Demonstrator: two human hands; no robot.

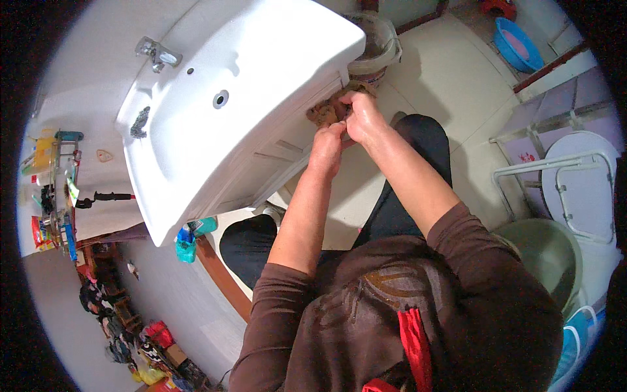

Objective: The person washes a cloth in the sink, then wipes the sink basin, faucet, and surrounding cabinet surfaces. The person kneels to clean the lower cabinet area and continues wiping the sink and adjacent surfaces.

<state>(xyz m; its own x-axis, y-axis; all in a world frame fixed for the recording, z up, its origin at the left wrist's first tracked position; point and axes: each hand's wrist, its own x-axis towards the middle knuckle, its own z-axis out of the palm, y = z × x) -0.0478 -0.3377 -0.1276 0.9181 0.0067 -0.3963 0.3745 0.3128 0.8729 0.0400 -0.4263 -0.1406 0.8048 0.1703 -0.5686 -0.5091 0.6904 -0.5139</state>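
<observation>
Both of my hands are together low in front of the white vanity cabinet (274, 152), just past the rim of the washbasin (294, 63). My left hand (326, 149) grips the near end of a brown cloth (323, 113). My right hand (361, 117) is closed on the same cloth a little further right, its thumb over the folds. Part of the cloth shows beyond the right hand, close to the cabinet's corner. The fingers are partly hidden behind the hands and the fabric. In the basin are a drain hole (221, 99) and a dark, textured patch (140, 122).
A lined bucket (374, 44) stands beyond the cabinet corner. To the right are a folding chair (578, 181), a grey-green tub (543, 255) and a blue basin (517, 46). A chrome faucet (157, 53) and a bottle with teal liquid (186, 249) are at left.
</observation>
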